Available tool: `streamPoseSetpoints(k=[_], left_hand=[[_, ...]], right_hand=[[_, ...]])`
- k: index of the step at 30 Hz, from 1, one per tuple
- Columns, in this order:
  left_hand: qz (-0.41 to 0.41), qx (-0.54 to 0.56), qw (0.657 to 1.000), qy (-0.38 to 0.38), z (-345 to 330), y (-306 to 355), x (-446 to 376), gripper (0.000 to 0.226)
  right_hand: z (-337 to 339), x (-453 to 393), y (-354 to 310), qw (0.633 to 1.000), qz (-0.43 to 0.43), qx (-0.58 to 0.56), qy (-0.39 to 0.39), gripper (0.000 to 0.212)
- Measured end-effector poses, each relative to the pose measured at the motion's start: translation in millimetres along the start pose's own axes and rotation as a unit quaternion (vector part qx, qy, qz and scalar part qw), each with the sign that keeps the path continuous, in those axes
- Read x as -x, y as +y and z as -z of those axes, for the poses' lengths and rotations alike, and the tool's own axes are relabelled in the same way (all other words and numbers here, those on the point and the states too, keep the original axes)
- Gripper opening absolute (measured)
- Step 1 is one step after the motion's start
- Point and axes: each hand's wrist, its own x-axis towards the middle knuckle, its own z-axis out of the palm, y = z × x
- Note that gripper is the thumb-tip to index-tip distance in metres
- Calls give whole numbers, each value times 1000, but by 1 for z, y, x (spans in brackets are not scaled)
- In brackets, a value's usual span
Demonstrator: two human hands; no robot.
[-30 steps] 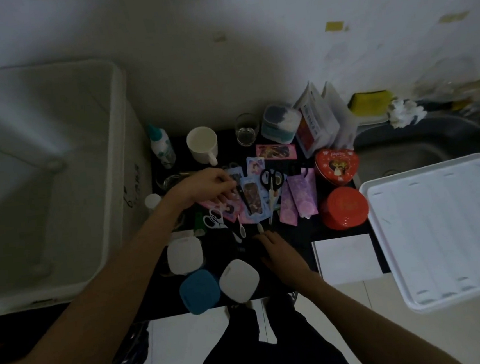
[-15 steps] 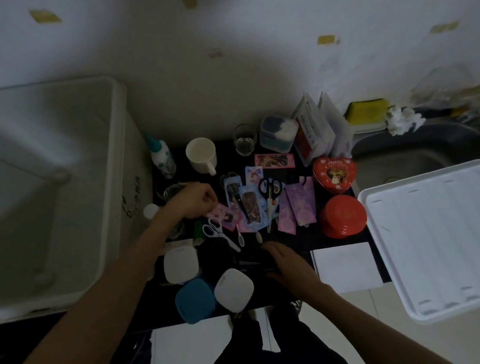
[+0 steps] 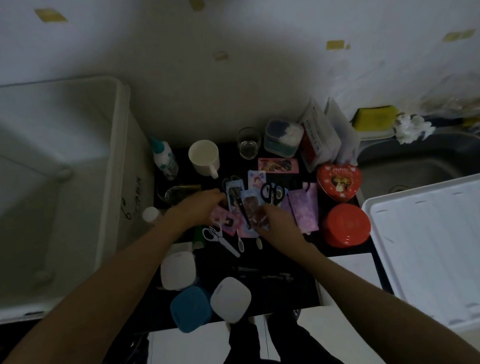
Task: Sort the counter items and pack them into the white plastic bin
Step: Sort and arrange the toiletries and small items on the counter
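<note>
Nearest me, my right hand (image 3: 278, 225) pinches a small card packet (image 3: 258, 218) at the front of the card pile (image 3: 244, 205); my left hand (image 3: 197, 208) rests on the pile's left edge, fingers curled (whether they grip, I cannot tell). I should gather the flat cards together, clear of the black scissors (image 3: 272, 192) behind them. Left of the pile, the white plastic bin (image 3: 119, 164) looks empty.

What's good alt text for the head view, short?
Both bare hands, left hand and right hand, reach into a pile of small cards on a cluttered dark counter. An empty white plastic bin stands at left, red tins at right.
</note>
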Motion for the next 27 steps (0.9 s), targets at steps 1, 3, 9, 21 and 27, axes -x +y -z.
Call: streamPoseSetpoints(k=[1, 3, 9, 21, 27], left_hand=[[-6, -20, 1000, 4, -5, -2, -5, 55], [-14, -63, 998, 10, -12, -3, -12, 62], [-1, -110, 994, 1, -30, -10, -26, 53], [-27, -132, 991, 9, -19, -11, -38, 27], [-16, -62, 995, 82, 5, -4, -33, 27]], right_hand=[[-4, -6, -3, 1000, -19, -6, 0, 24], [-13, -13, -8, 999, -51, -6, -5, 26], [-33, -25, -15, 996, -90, 14, 12, 35], [-25, -28, 1, 994, -102, -43, 18, 13], [-16, -29, 6, 993, -64, -94, 44, 12]])
